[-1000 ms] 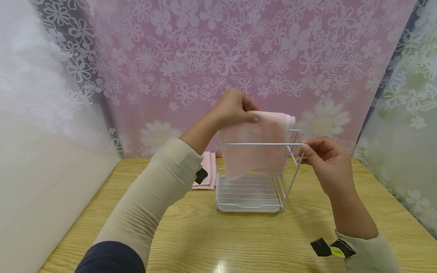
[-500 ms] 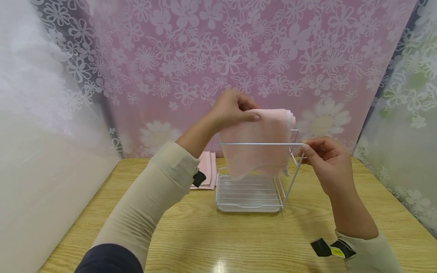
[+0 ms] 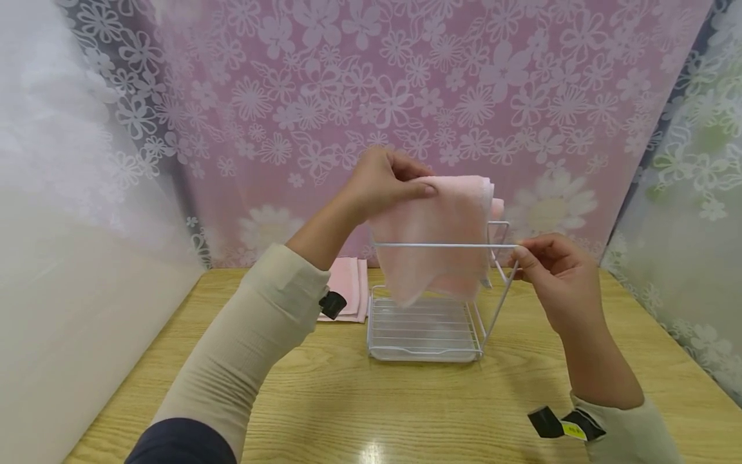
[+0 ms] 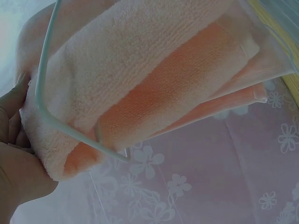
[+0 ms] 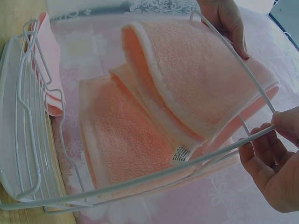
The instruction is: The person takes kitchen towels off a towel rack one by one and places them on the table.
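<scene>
A folded pink towel (image 3: 435,219) hangs from my left hand (image 3: 379,183), which pinches its top edge between thumb and fingers. In the head view it hangs behind the front top bar of a white wire rack (image 3: 440,245). My right hand (image 3: 559,274) pinches that rack's upper right corner. The right wrist view shows the towel's open folds (image 5: 187,79) and more pink towelling (image 5: 126,140) behind it, with a small printed label (image 5: 181,154). Whether that is a separate towel I cannot tell. Some of the left fingers are hidden behind the towel.
The rack stands on a wood-grain table (image 3: 359,399), with a white tray (image 3: 423,355) under its wire shelf. Left of it lies a folded pink towel (image 3: 348,287), partly behind the left sleeve (image 3: 278,309). A flowered pink curtain (image 3: 324,84) closes off the back.
My left hand has moved slightly up and left, raising the towel's top edge. More pink towelling now shows behind its right side. The right hand keeps its grip on the rack corner.
</scene>
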Demonstrator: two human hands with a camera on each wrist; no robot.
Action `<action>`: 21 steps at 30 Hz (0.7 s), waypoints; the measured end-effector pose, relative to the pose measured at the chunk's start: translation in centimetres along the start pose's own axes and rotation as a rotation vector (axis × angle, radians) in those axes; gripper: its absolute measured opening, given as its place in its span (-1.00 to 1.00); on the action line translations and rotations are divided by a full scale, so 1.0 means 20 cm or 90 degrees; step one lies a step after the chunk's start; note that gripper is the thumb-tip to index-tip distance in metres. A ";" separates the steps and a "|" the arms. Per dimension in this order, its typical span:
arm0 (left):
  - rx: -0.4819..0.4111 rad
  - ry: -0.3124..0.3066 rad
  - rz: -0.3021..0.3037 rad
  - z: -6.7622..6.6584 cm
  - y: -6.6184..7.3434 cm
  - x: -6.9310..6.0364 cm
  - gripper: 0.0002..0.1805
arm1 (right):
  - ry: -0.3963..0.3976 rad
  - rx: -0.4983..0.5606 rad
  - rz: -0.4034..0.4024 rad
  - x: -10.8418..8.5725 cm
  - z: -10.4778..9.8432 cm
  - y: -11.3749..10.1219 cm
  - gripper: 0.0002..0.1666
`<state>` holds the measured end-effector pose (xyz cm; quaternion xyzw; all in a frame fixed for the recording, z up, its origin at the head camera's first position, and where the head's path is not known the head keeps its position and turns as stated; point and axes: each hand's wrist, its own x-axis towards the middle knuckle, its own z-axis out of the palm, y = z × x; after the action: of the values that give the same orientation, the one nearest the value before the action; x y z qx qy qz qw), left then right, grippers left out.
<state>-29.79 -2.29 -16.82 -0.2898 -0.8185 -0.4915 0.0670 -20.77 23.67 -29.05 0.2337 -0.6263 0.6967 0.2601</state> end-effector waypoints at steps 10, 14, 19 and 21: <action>-0.024 0.007 0.022 -0.04 0.02 -0.03 -0.78 | 0.033 -0.018 0.020 -0.01 0.00 0.00 -0.89; -0.016 0.011 0.012 -0.07 0.02 -0.05 -0.77 | 0.029 -0.019 0.015 0.00 0.01 0.00 -0.89; -0.040 0.001 0.003 -0.10 0.03 -0.06 -0.78 | 0.014 -0.009 0.003 0.00 0.01 0.00 -0.89; -0.048 -0.002 -0.001 -0.11 0.03 -0.07 -0.79 | 0.010 -0.005 0.002 0.00 0.01 0.00 -0.89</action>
<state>-28.74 -4.57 -15.72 -0.2926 -0.7995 -0.5217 0.0541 -20.76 23.56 -29.07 0.2261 -0.6274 0.6964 0.2651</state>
